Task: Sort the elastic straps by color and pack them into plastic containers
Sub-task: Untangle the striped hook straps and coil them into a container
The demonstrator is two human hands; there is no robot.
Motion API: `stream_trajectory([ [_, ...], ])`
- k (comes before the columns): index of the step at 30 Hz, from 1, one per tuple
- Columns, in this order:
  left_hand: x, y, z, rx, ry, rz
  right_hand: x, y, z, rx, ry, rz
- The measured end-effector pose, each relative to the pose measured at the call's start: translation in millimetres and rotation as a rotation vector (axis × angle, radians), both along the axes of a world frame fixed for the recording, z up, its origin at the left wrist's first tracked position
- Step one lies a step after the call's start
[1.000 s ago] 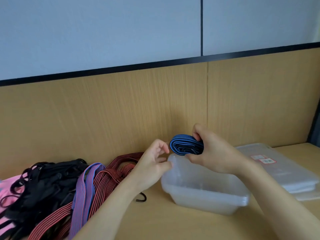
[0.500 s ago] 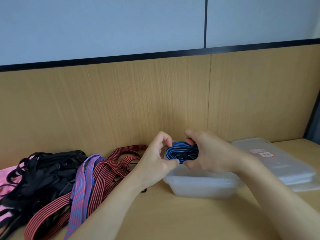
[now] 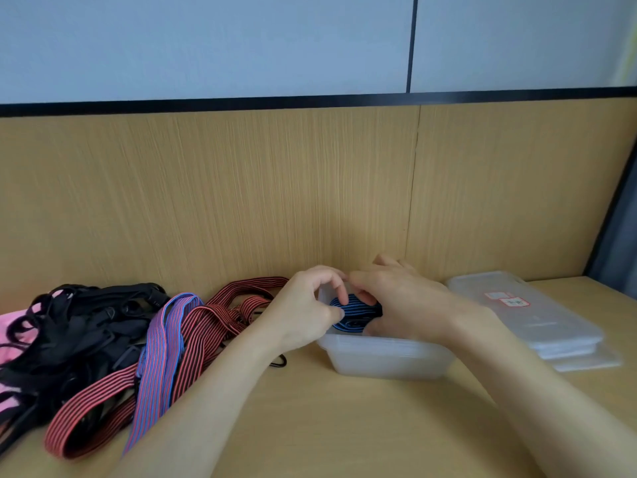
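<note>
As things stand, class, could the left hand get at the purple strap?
Probably yes. The purple strap lies uncovered over the red straps, close by, though the left hand must first release the blue strap in the container.

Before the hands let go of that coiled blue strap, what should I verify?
1. The blue-and-black strap coil sits inside the clear container: ok.
2. Both the left hand and right hand hold the coil: ok.
3. Coil keeps its shape once released: cannot tell.
4. Container flat on the desk: ok.
5. Only one colour in the container: cannot tell, hands hide part.
6. The lid stack lies right of the container: ok.
</note>
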State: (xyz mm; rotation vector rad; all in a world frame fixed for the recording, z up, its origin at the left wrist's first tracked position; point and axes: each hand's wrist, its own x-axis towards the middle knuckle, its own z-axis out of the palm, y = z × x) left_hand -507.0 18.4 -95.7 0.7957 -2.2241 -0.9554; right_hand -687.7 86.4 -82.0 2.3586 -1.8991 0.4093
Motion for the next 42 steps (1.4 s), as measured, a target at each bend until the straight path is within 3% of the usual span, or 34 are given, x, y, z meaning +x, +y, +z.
stream_trajectory([
  [3, 0.2, 0.6, 0.8, 0.004, 0.007, 0.011, -1.6, 1.7, 3.3, -0.01, 0.058, -0.025],
  [10, -2.2, 1.0, -3.6, -0.002, 0.019, 0.025, -15.7, 7.8, 13.1, 0.253, -0.163, -0.077],
  [22, -3.4, -4.1, -9.5, 0.027, 0.086, 0.09, -18.1, -14.3, 14.1, 0.19, -0.06, -0.237],
  [33, -1.4, -11.2, -9.9, -0.091, 0.039, 0.155, -15.9, -17.1, 23.7, 0.217, -0.228, -0.298],
  [42, 6.6, -11.6, -5.3, -0.395, -0.026, 0.205, -8.9, -5.9, 20.0, 0.003, -0.303, -0.256],
])
